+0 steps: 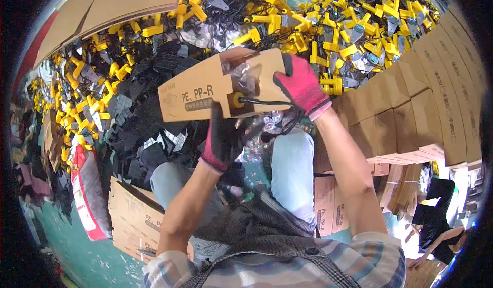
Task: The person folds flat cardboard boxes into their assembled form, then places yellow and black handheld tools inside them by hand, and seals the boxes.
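A tapered brown cardboard box (179, 90) with dark print hangs in front of me, tilted up to the right. Through its cut-out side show a clear plastic bag (246, 79) and a yellow part (238, 100) with a black cord (264, 102) trailing out to the right. My right hand (304, 85), in a pink and black glove, is closed on the box's right end. From below, my left hand (222, 141), gloved alike, holds the lower edge with its thumb on the printed face; its other fingers are partly hidden.
Yellow-handled tools (354, 36) with black cords lie heaped ahead and left. Black pads (164, 82) are piled beyond my knees. Cardboard boxes (395, 123) stand stacked at right; an open carton (133, 218) and a red-white sack (90, 193) are at left. Another person's arm (441, 244) shows far right.
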A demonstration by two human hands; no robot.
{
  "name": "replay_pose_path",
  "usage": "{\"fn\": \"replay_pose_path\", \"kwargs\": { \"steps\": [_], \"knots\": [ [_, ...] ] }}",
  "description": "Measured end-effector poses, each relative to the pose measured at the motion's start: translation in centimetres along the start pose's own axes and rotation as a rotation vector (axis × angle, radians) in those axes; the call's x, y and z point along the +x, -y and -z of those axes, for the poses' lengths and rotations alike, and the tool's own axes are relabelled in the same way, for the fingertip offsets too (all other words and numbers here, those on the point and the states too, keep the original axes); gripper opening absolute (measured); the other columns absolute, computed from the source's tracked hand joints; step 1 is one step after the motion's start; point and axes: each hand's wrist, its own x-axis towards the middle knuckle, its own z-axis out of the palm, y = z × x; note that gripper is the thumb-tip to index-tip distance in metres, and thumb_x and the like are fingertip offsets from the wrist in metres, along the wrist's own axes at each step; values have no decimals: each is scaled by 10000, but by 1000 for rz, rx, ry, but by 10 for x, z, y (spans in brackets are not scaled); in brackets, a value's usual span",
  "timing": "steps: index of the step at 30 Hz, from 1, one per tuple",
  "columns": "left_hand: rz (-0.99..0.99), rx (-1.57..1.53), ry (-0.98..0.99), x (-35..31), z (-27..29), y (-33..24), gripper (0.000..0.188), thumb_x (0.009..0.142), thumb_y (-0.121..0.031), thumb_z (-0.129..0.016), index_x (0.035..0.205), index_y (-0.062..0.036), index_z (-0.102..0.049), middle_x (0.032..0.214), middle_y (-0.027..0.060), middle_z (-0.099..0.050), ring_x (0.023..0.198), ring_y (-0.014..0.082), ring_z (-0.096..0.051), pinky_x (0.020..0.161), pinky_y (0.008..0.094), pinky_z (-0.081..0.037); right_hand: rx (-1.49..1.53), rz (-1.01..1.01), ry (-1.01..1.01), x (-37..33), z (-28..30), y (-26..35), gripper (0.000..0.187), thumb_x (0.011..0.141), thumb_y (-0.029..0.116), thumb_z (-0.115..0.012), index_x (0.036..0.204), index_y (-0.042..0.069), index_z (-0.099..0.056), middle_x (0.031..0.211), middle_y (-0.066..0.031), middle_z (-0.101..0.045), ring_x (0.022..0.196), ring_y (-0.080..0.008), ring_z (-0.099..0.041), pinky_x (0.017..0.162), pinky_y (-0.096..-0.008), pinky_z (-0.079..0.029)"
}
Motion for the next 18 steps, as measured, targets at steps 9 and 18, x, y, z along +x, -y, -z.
{"fn": "replay_pose_path", "kwargs": {
  "steps": [9, 18],
  "knots": [
    [-958, 1338, -81, -96, 18, -26, 1016, 468, -211, -813, 1267, -37, -211, 1198, 125, -369, 1106, 220, -380, 937, 335, -303, 86, 651, 142, -30, 40, 93, 251, 669, 131, -593, 901, 37, -573, 818, -139, -585, 770, -300, -560, 673, -347, -451],
    [-558, 1001, -156, -116, -28, -9, 1144, 438, -240, -819, 1284, -76, -66, 1240, 138, -272, 1157, 271, -318, 965, 399, -276, 337, 200, -354, -67, 115, 52, 215, 825, 195, -496, 826, 6, -599, 784, -81, -600, 731, -147, -553, 686, -257, -420]
  ]
}}
